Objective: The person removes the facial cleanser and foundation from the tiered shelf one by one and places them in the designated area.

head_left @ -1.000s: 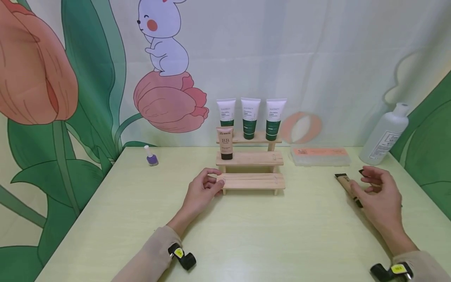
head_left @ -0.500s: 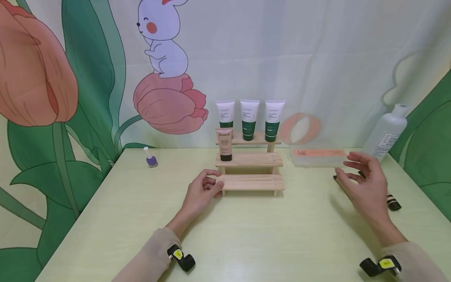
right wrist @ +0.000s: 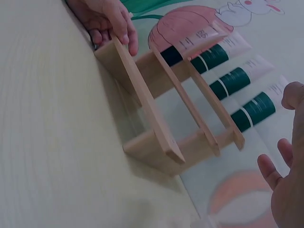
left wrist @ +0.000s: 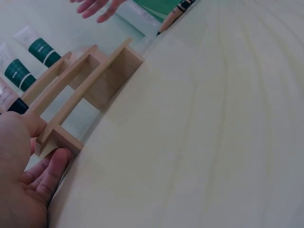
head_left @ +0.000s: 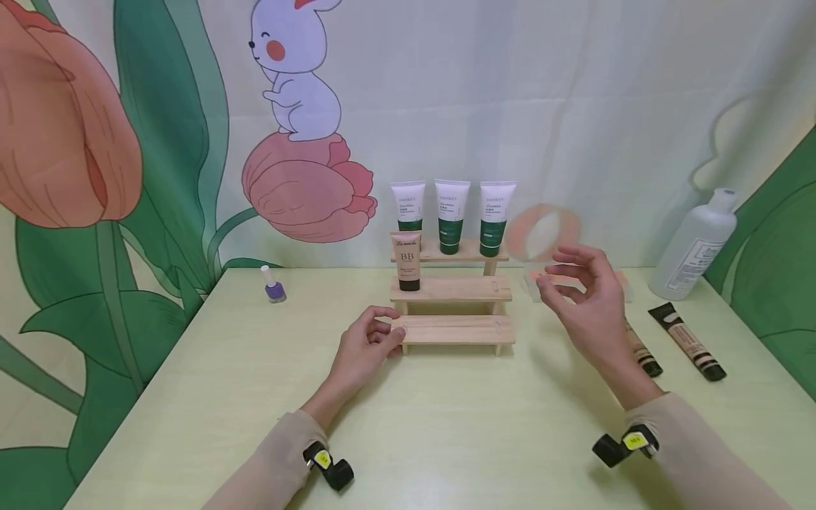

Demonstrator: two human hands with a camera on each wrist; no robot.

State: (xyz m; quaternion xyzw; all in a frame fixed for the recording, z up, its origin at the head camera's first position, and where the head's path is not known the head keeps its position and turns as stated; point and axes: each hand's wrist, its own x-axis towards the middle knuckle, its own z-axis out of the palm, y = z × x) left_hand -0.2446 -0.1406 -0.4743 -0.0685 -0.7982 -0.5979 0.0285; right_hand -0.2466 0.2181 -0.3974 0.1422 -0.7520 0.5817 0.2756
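A three-tier wooden display stand (head_left: 455, 333) stands mid-table. My left hand (head_left: 366, 347) grips the left end of its lowest step, thumb on top and fingers beneath, as the left wrist view shows. Three white-and-green tubes (head_left: 450, 216) stand on the top step. A beige BB cream tube (head_left: 408, 262) stands at the left end of the middle step. My right hand (head_left: 589, 301) hangs in the air right of the stand, thumb and fingers apart with nothing between them. Two tan tubes with black ends lie beyond it, one (head_left: 688, 341) in full view, the other (head_left: 644, 350) partly behind my wrist.
A purple nail polish bottle (head_left: 274, 287) stands on the left of the table. At the back right are a flat clear box with an orange label (head_left: 621, 283), partly hidden by my right hand, and a large white bottle (head_left: 695, 244). A printed curtain hangs behind.
My right hand has moved left from above the tan tubes towards the stand, uncovering the right-hand tube. My left hand keeps its grip on the stand.
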